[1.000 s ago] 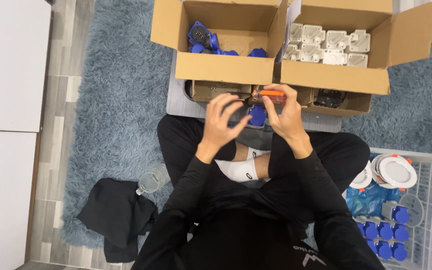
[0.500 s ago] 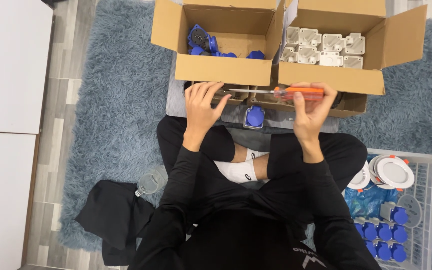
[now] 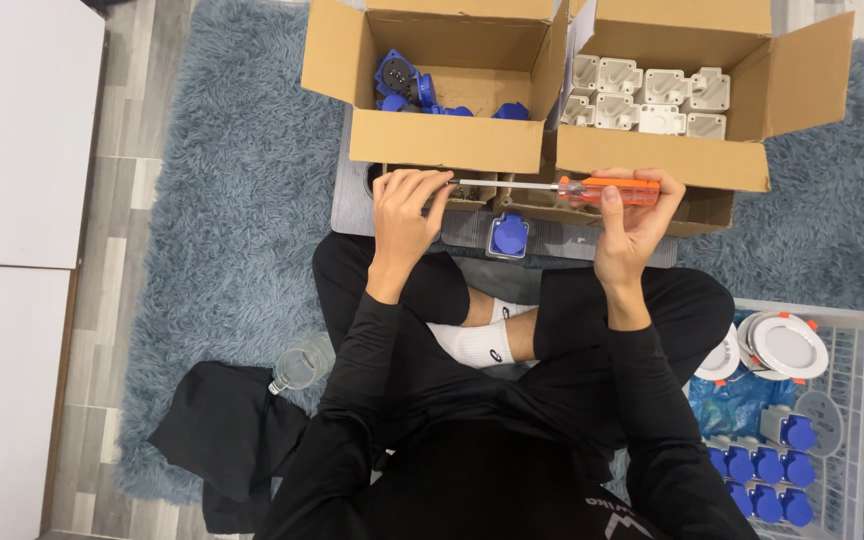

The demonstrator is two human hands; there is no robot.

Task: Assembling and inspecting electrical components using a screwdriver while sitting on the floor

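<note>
The right hand (image 3: 632, 215) gripped the orange-handled screwdriver (image 3: 607, 190), held level; the left hand (image 3: 407, 205) was closed at its tip, its contents hidden. One blue socket (image 3: 508, 235) lay on the grey mat (image 3: 352, 205) between them. Blue parts filled the left box (image 3: 442, 140), white housings (image 3: 647, 95) the right, so assembly appeared partway. The blue rug (image 3: 222, 220) covered a wood floor (image 3: 92, 260)

We saw a long screwdriver with a translucent orange plastic handle and slim metal shaft (image 3: 552, 187) lying level between our hands. The handle sat gripped in our right hand (image 3: 632, 225), and the shaft's tip met the fingertips of our left hand (image 3: 404, 215).
</note>
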